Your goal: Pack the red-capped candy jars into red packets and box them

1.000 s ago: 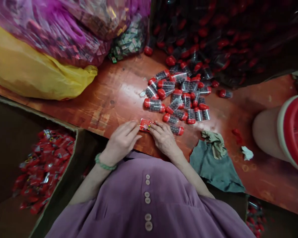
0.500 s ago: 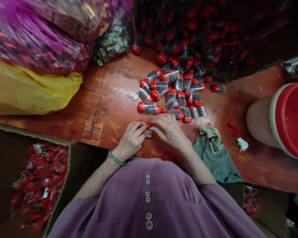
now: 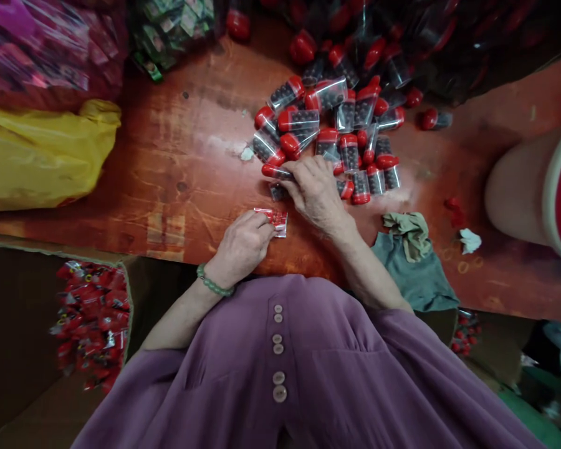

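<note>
My left hand [image 3: 247, 242], with a green bead bracelet at the wrist, is closed on a small red printed packet [image 3: 279, 221] near the table's front edge. Its fingertips cover the packet's left part. Further up, my right hand [image 3: 315, 190] has its thumb and fingers closed on a clear capsule with a red cap [image 3: 273, 172], which lies sideways at the near left edge of the pile. Dark beads show in the clear capsules [image 3: 303, 120] behind it. The right fingers hide part of the held capsule.
A yellow bag [image 3: 42, 156] and bags of small packets lie left. An open box of red packets [image 3: 96, 312] stands below left. A grey-green cloth [image 3: 414, 274] and a bucket [image 3: 523, 181] are right.
My right hand has moved from beside my left hand up to the pile and taken hold of a capsule. The red packet shows more clearly. The view has shifted.
</note>
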A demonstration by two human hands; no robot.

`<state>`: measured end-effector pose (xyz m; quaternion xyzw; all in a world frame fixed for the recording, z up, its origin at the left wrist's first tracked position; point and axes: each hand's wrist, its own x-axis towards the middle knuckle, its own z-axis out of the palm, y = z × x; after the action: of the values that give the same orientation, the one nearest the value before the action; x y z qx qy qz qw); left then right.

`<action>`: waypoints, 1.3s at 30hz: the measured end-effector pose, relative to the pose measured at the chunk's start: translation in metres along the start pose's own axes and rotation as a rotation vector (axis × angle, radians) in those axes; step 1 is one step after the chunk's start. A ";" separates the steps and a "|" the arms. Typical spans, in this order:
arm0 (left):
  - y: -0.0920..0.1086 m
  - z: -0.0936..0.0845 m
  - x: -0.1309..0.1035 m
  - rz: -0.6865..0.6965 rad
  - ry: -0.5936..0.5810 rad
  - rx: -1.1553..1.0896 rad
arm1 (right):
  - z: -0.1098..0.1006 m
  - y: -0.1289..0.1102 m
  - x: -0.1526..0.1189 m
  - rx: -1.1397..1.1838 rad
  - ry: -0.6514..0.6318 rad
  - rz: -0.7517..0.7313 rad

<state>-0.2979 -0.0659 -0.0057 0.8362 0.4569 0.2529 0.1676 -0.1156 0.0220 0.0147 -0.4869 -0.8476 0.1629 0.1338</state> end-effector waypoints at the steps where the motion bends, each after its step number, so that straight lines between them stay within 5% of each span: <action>1: 0.000 0.001 0.000 -0.004 0.018 0.006 | -0.005 0.002 -0.006 0.061 0.039 -0.005; 7: 0.002 0.007 -0.005 0.007 0.122 0.131 | -0.024 0.003 -0.057 0.357 0.175 0.013; 14: 0.005 0.005 -0.007 0.011 0.063 0.063 | 0.001 -0.013 -0.080 0.219 -0.121 0.035; 21: 0.004 -0.002 -0.005 -0.096 -0.033 -0.048 | 0.004 -0.015 -0.078 0.118 -0.121 0.070; 28: 0.000 -0.004 0.001 -0.257 0.200 -0.305 | -0.008 -0.004 -0.088 0.676 0.057 0.228; 34: 0.005 -0.013 0.005 -0.088 0.271 -0.239 | -0.021 -0.002 -0.095 1.294 -0.103 0.528; 39: 0.011 -0.021 0.005 0.076 0.245 -0.174 | -0.019 -0.002 -0.092 1.556 -0.222 0.620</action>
<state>-0.3002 -0.0668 0.0186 0.7980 0.4182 0.3980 0.1728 -0.0649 -0.0560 0.0266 -0.4476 -0.3298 0.7766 0.2962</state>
